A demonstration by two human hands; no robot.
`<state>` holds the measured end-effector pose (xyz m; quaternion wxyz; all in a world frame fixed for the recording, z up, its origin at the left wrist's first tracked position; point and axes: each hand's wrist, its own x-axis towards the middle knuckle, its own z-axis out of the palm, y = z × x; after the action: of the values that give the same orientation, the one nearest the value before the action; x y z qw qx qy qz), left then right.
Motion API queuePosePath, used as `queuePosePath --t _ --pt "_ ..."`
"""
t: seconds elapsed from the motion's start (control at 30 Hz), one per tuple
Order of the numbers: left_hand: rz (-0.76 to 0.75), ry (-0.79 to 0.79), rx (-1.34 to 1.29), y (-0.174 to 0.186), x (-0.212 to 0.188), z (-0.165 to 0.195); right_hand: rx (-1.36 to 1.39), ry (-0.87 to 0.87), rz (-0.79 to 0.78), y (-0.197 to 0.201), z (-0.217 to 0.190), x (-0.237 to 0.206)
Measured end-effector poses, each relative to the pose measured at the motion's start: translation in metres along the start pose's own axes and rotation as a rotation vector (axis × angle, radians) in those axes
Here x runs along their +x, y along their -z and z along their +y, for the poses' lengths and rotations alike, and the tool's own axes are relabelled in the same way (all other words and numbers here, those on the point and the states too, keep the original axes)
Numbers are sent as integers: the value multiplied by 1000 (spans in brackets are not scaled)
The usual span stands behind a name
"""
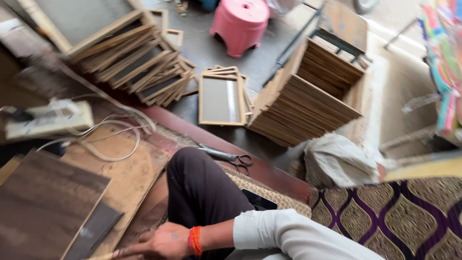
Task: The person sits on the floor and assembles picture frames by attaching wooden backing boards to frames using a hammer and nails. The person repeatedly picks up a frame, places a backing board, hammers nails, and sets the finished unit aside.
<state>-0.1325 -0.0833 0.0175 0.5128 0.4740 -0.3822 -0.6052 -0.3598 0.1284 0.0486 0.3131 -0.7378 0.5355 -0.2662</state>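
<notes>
dark board [43, 204], one hand [161, 243] beside it, one scissors [226, 156], one pink stool [240, 21]

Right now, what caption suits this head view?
A hand wearing an orange thread bracelet reaches among brown boards, near stacked wooden frames.

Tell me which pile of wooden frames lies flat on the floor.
The small pile in the middle; the left pile leans fanned out, and the right stack stands tilted.

Colourful stack of flat packets [445, 62] at right edge, pink, green, yellow, blue, blurred. Grey-white crumpled bag or sack [339, 161] on floor, just beside the wooden frame stack, right of centre. No labels, signs or screens visible.
</notes>
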Motion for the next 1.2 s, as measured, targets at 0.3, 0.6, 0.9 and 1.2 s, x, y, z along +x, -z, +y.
queuePosePath --t 0.3,0.6,0.9,1.2 --pt "229 3 -203 116 -14 -38 -21 -63 6 9 -23 40" --pt "209 -172 -190 135 -17 -54 -30 105 78 -25 -44 60" --pt "207 -171 -203 140 -19 -47 -125 162 84 -45 -44 70" --pt "233 -146 -109 139 -20 -50 -144 165 127 -57 -41 66"
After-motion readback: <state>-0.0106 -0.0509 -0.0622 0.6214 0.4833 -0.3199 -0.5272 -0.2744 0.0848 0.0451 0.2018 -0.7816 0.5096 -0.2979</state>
